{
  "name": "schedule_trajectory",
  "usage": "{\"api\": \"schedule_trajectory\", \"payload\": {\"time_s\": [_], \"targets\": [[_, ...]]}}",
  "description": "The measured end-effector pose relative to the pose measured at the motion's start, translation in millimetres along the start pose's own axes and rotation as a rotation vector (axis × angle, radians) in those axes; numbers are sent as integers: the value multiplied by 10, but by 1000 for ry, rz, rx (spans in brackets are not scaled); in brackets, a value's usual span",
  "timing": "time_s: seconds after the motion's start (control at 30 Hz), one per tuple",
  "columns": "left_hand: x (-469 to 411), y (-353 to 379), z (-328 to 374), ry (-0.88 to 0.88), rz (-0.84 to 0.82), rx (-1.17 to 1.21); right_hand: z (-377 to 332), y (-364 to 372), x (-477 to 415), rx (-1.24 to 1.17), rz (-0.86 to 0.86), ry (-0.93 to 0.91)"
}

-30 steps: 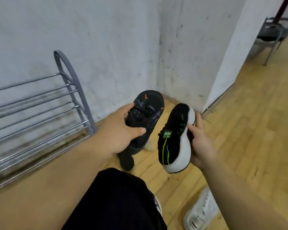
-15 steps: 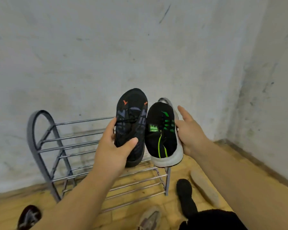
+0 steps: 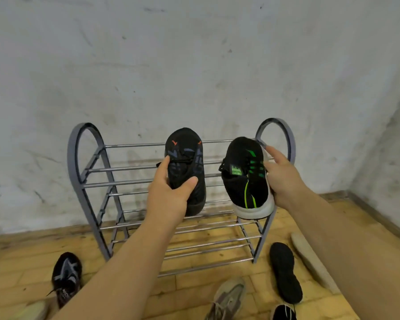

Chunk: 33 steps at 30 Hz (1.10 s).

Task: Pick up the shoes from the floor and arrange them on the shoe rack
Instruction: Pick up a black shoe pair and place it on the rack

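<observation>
A person holds two shoes over the top shelf of a metal shoe rack set against a scuffed wall. The left hand grips a black shoe round its heel end, thumb across the top. At 3 o'clock from it, the right hand clasps a green-striped shoe by its white-soled side. Both toes point at the wall. Whether either sole touches the rails cannot be told.

More wait on the floor: a dark shoe at 7 o'clock of the rack, a grey shoe at 6 and an upturned black shoe at 5.

The placing likely goes best with each sole lowered flat across two rails, heel and toe both supported. Fingers should let go only once each shoe sits steady, or it may tip between the bars.
</observation>
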<state>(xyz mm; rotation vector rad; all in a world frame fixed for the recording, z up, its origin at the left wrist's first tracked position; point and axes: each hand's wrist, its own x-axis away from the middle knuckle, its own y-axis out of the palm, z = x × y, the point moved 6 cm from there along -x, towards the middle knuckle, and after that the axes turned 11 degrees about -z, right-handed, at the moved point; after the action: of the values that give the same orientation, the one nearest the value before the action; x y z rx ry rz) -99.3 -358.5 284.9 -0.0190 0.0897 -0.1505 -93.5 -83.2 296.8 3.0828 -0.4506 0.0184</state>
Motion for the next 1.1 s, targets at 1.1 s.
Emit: {"api": "schedule_trajectory", "payload": {"time_s": [1.1], "targets": [[-454, 10, -137, -14, 69, 25, 47, -259, -522, 1297, 146, -170]]}}
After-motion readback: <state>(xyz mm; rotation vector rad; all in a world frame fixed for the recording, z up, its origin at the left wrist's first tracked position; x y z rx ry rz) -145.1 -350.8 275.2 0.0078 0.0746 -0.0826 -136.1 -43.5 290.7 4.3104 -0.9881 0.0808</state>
